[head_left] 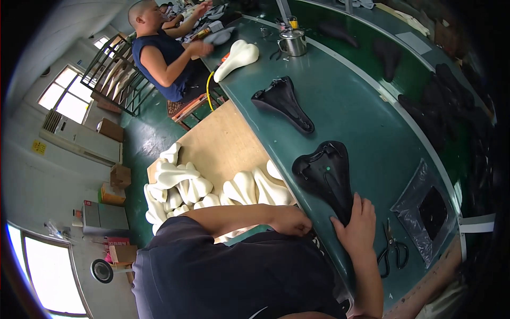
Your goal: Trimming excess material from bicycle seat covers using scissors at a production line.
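A black bicycle saddle [325, 173] lies underside up on the green table, a small green dot on its inner face. My right hand [358, 226] rests at its narrow nose, thumb on one side and fingers on the other, holding it. Close to my body at the table's edge, my left hand [292, 219] is curled closed; whatever may be in it is hidden. Farther along the table sits a second black saddle [285, 103], also underside up. Black-handled pliers or cutters [392, 250] lie to the right of my right hand.
A clear plastic bag [419, 212] with something black inside lies at the right. Many white saddle-shaped foam pieces [180, 181] cover a wooden board [228, 138] at the left. A metal cup [292, 43] and a white foam piece [237, 59] stand farther off, near a seated co-worker [167, 58].
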Demonstrator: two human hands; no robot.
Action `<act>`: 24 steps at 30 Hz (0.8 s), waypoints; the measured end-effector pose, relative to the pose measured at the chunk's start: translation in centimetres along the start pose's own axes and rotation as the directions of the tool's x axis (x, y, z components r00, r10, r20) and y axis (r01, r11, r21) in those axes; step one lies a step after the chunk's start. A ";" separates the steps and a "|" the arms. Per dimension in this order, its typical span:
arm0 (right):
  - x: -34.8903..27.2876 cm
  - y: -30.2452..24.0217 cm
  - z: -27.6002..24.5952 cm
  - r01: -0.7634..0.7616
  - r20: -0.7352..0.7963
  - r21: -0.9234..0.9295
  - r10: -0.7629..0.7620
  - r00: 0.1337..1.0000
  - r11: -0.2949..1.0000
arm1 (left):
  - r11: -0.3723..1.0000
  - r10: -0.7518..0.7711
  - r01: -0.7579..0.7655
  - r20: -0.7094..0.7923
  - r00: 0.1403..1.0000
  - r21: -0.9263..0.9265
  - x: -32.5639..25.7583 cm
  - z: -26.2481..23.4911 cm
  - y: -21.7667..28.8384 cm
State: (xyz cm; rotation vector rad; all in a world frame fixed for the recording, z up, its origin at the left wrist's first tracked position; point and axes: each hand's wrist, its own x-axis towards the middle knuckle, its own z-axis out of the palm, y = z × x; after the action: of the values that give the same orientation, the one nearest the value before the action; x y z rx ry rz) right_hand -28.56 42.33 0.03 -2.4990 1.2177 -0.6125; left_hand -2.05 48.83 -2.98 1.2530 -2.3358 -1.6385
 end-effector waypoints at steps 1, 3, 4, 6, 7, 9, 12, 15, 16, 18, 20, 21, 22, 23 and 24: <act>-0.5 0.5 1.1 -0.017 -0.004 -0.022 0.017 1.000 1.000 | 1.000 -0.006 0.006 -0.003 1.000 0.007 -0.4 0.1 -0.4; -0.4 0.8 2.1 -0.030 -0.007 -0.037 0.030 1.000 0.999 | 0.991 -0.119 0.122 -0.065 0.991 0.046 -1.3 1.5 -2.7; -0.5 0.8 2.2 -0.044 -0.016 -0.009 0.043 0.999 0.999 | 0.991 -0.123 0.126 -0.062 0.990 0.044 -1.7 2.4 -3.8; -0.7 1.0 2.3 -0.058 -0.023 0.010 0.059 0.998 0.998 | 0.925 -0.348 0.380 -0.367 0.862 0.016 -2.6 4.3 -6.9; -0.6 1.0 2.4 -0.057 -0.026 0.010 0.057 0.998 0.998 | 0.881 -0.444 0.470 -0.456 0.772 -0.061 -3.2 5.7 -8.9; -0.6 1.0 2.4 -0.059 -0.033 0.004 0.059 0.998 0.998 | 0.781 -0.586 0.598 -0.546 0.598 -0.183 -4.6 9.4 -13.0; -0.5 0.9 2.1 -0.050 -0.007 0.003 0.050 0.999 0.999 | 0.634 -0.740 0.751 -0.429 0.519 -0.184 -8.7 15.4 -16.8; -0.2 1.4 1.6 -0.084 -0.005 0.034 0.084 0.996 0.996 | 0.497 -0.850 0.867 0.224 0.477 0.039 -12.4 23.6 -27.6; -0.5 1.5 1.9 -0.098 0.009 0.024 0.097 0.995 0.995 | 0.526 -0.832 0.850 0.235 0.503 0.041 -10.2 22.1 -25.6; 0.0 0.9 2.0 -0.086 0.055 0.025 0.085 0.995 0.996 | 0.389 -0.772 0.896 0.454 0.445 -0.215 -12.5 16.9 -19.0; 0.5 0.8 1.4 -0.091 0.092 0.028 0.088 0.992 0.995 | 0.366 -0.650 0.843 0.539 0.535 -0.395 -10.4 10.1 -13.0; 0.5 0.8 1.3 -0.111 0.122 0.040 0.105 0.987 0.993 | 0.366 -0.700 0.800 0.426 0.573 -0.475 -9.3 5.4 -10.2; 0.5 0.9 0.8 -0.113 0.126 0.037 0.108 0.986 0.993 | 0.466 -0.673 0.718 0.319 0.667 -0.517 -8.8 0.0 -6.9; 0.9 0.8 0.4 -0.138 0.189 0.050 0.126 0.974 0.989 | 0.575 -0.614 0.590 0.178 0.769 -0.566 -9.0 -3.6 -5.8; 1.4 0.7 -0.2 -0.165 0.247 0.065 0.144 0.958 0.984 | 0.595 -0.616 0.498 0.041 0.787 -0.631 -9.1 -6.1 -5.4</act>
State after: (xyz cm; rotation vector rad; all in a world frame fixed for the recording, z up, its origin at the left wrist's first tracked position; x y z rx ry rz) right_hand -28.36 40.82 0.23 -2.3003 1.2498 -0.3026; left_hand 10.00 49.02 -0.84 1.9426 -1.1268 -2.0679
